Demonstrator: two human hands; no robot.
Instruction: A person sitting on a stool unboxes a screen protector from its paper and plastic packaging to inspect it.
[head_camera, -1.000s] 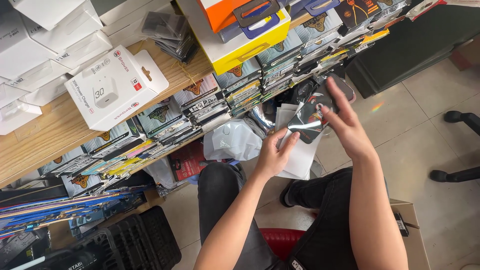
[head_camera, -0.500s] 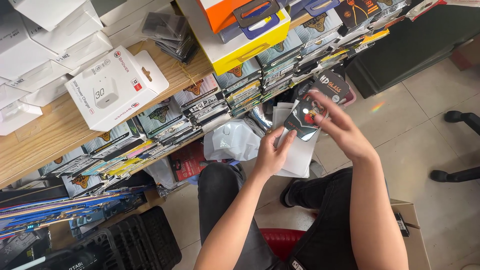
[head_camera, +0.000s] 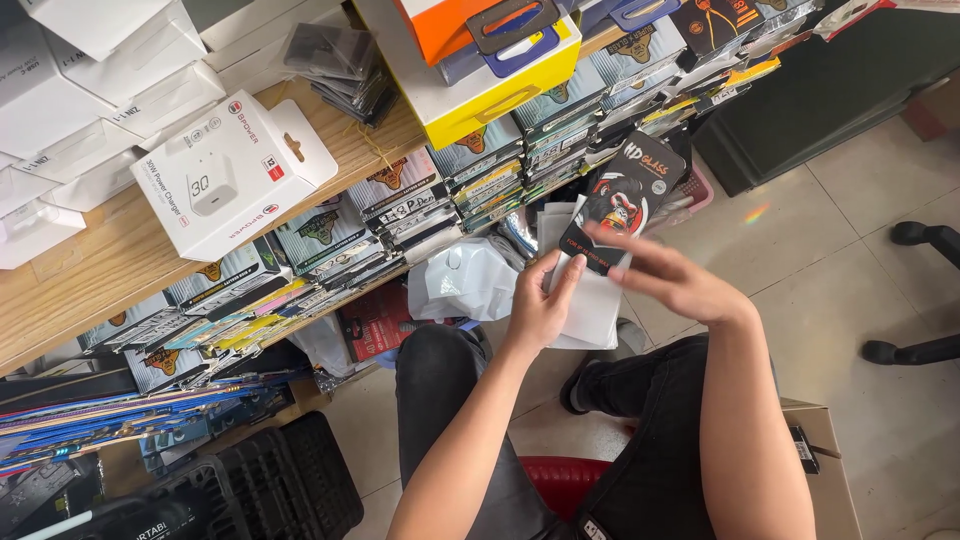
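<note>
Holding a black packet (head_camera: 622, 200) over a stack of white sleeves (head_camera: 590, 290), the left hand (head_camera: 540, 305) pinches its lower edge, fingers curled shut on it; the right hand (head_camera: 672, 275) lies flat across its bottom, fingers spread, seemingly touching rather than gripping; both hover above the person's lap, just beside a wooden shelf (head_camera: 90, 270) crowded with boxed packets; a white box (head_camera: 232, 172) rests on top.
</note>
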